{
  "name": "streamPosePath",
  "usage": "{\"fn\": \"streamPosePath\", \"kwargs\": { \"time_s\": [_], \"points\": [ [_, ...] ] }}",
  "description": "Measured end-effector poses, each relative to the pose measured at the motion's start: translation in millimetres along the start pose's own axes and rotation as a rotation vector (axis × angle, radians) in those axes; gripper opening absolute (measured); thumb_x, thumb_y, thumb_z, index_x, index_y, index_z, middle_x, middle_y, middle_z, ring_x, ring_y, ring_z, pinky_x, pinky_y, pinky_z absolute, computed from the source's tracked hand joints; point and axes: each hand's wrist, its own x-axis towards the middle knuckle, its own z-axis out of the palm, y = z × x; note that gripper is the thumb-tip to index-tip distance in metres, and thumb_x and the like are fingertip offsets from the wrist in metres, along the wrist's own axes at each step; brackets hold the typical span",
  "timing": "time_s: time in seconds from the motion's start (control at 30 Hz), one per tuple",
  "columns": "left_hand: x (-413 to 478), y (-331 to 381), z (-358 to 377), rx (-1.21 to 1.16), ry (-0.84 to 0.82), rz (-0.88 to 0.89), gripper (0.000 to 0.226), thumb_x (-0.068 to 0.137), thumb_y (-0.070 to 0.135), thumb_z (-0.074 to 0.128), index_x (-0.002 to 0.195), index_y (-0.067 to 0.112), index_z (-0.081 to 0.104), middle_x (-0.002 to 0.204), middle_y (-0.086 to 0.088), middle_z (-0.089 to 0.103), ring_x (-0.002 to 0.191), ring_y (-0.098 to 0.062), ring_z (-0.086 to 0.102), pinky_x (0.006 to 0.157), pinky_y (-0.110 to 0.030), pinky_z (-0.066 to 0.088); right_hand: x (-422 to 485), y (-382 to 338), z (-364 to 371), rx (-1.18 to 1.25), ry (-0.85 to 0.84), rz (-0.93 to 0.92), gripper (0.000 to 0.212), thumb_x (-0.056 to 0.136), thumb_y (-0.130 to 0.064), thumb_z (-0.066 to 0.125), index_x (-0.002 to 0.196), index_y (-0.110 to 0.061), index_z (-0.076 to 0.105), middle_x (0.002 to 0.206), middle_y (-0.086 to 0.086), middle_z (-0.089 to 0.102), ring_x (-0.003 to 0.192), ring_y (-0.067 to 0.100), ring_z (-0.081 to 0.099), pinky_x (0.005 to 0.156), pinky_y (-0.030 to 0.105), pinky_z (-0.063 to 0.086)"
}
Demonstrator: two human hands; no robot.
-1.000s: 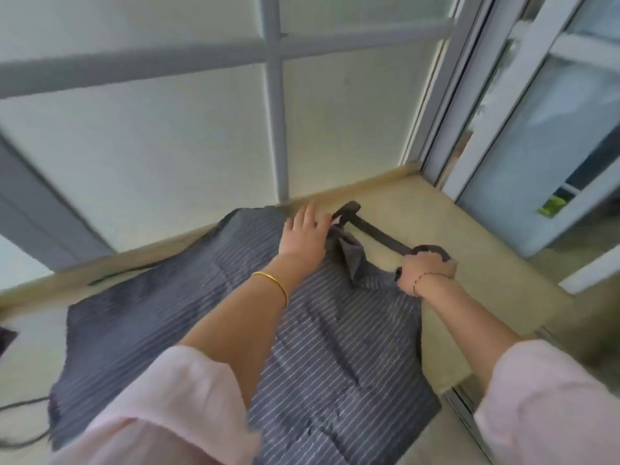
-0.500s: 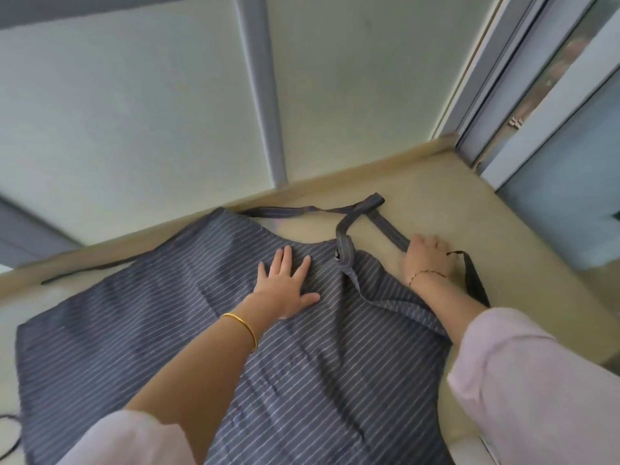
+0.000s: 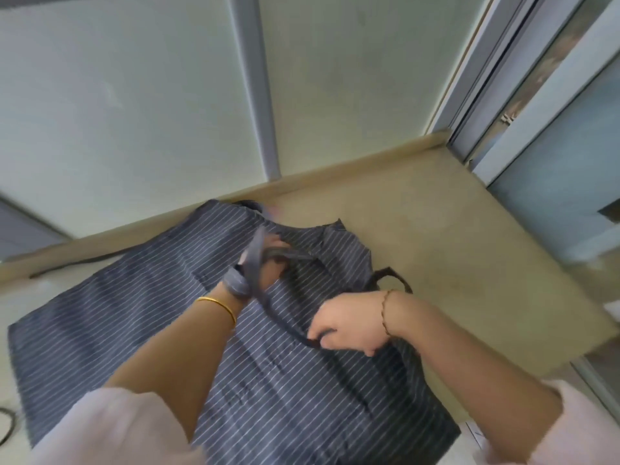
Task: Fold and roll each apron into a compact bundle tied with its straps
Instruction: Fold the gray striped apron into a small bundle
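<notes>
A dark grey apron (image 3: 141, 317) with thin white stripes lies spread flat on the beige floor. Its neck strap (image 3: 255, 263) is lifted off the cloth and loops over my left hand (image 3: 271, 263), which holds it above the apron's upper part; the strap hides much of that hand. My right hand (image 3: 345, 327) pinches the same strap lower down, over the middle of the apron. Another strap loop (image 3: 392, 276) lies on the floor at the apron's right edge.
A white panelled wall (image 3: 134, 112) with a beige skirting board runs just behind the apron. A sliding door frame (image 3: 503, 95) stands at the right. A thin strap (image 3: 77, 263) trails along the skirting at the left. Bare beige floor (image 3: 469, 246) lies to the right.
My left hand has left the cloth and lifted the neck strap. My right hand has come from the floor at the right onto the strap over the apron.
</notes>
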Motion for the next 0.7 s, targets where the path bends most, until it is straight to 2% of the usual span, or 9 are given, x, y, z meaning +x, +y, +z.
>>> {"fn": "streamPosePath", "kwargs": {
  "time_s": [0.03, 0.07, 0.13, 0.2, 0.3, 0.43, 0.57, 0.63, 0.7],
  "points": [
    [-3, -9, -8, -0.056, 0.118, -0.042, 0.027, 0.096, 0.027, 0.046, 0.096, 0.005, 0.061, 0.099, -0.013, 0.06, 0.088, -0.023, 0.057, 0.075, -0.034, 0.053, 0, 7, -2, 0.112, 0.073, 0.037, 0.035, 0.098, -0.014, 0.038, 0.129, -0.014, 0.053, 0.122, 0.011, 0.058, 0.093, 0.026, 0.067, 0.074, 0.037, 0.058],
    [-4, -20, -15, -0.052, 0.206, -0.08, 0.025, 0.092, 0.024, 0.047, 0.09, 0.003, 0.06, 0.09, -0.012, 0.058, 0.082, -0.023, 0.057, 0.068, -0.036, 0.051, -4, 12, -8, 0.314, 0.217, 0.102, 0.034, 0.097, -0.007, 0.035, 0.122, -0.013, 0.058, 0.118, 0.01, 0.059, 0.089, 0.023, 0.069, 0.063, 0.03, 0.058],
    [-7, -35, -26, 0.138, 0.156, -0.152, 0.015, 0.09, 0.013, 0.05, 0.1, 0.007, 0.059, 0.105, -0.012, 0.054, 0.097, -0.03, 0.054, 0.081, -0.041, 0.049, -8, 23, -19, 0.664, 0.551, 0.239, 0.031, 0.096, -0.001, 0.033, 0.111, -0.01, 0.059, 0.104, 0.007, 0.061, 0.068, 0.016, 0.068, 0.046, 0.021, 0.051],
    [-10, -47, -30, 0.25, 0.079, -0.236, 0.019, 0.089, 0.004, 0.051, 0.103, 0.012, 0.061, 0.108, -0.009, 0.054, 0.097, -0.029, 0.053, 0.081, -0.04, 0.049, 2, 36, -28, 0.587, 0.802, 0.365, 0.026, 0.095, 0.0, 0.036, 0.106, -0.007, 0.058, 0.096, 0.006, 0.062, 0.063, 0.014, 0.063, 0.052, 0.023, 0.053],
    [-26, -65, -31, 0.272, 0.088, -0.373, 0.024, 0.091, 0.004, 0.048, 0.111, 0.009, 0.06, 0.112, -0.014, 0.057, 0.1, -0.032, 0.054, 0.086, -0.046, 0.051, 40, 43, -30, 0.234, 0.698, 0.424, 0.019, 0.097, -0.012, 0.045, 0.1, -0.002, 0.061, 0.096, 0.011, 0.067, 0.082, 0.023, 0.065, 0.076, 0.036, 0.056],
    [-34, -70, -27, 0.183, 0.083, -0.546, 0.043, 0.092, 0.008, 0.053, 0.132, 0.002, 0.04, 0.132, -0.021, 0.039, 0.116, -0.038, 0.046, 0.093, -0.048, 0.047, 91, 52, -5, 0.088, 0.514, 0.629, 0.041, 0.095, -0.034, 0.05, 0.124, -0.005, 0.048, 0.118, 0.011, 0.058, 0.103, 0.027, 0.06, 0.071, 0.033, 0.046],
    [-39, -81, -22, 0.069, 0.086, -0.698, 0.061, 0.093, 0.024, 0.058, 0.137, -0.005, 0.027, 0.138, -0.025, 0.031, 0.117, -0.04, 0.047, 0.093, -0.044, 0.045, 108, 67, 11, -0.013, 0.633, 0.738, 0.039, 0.095, -0.025, 0.048, 0.128, -0.006, 0.04, 0.122, 0.014, 0.054, 0.104, 0.029, 0.059, 0.07, 0.035, 0.046],
    [-38, -87, -21, 0.012, 0.067, -0.67, 0.051, 0.095, 0.023, 0.055, 0.133, -0.002, 0.032, 0.134, -0.026, 0.035, 0.11, -0.041, 0.051, 0.086, -0.043, 0.047, 109, 72, 11, -0.118, 0.604, 0.704, 0.038, 0.093, -0.015, 0.051, 0.128, -0.006, 0.04, 0.122, 0.014, 0.055, 0.104, 0.029, 0.06, 0.071, 0.036, 0.047],
    [-37, -90, -19, -0.003, 0.027, -0.616, 0.036, 0.097, 0.012, 0.049, 0.129, 0.004, 0.037, 0.129, -0.025, 0.038, 0.098, -0.04, 0.055, 0.082, -0.045, 0.052, 109, 79, 5, -0.052, 0.615, 0.683, 0.036, 0.094, -0.013, 0.047, 0.128, -0.006, 0.041, 0.118, 0.014, 0.057, 0.102, 0.029, 0.061, 0.074, 0.037, 0.048]
  ]
}}
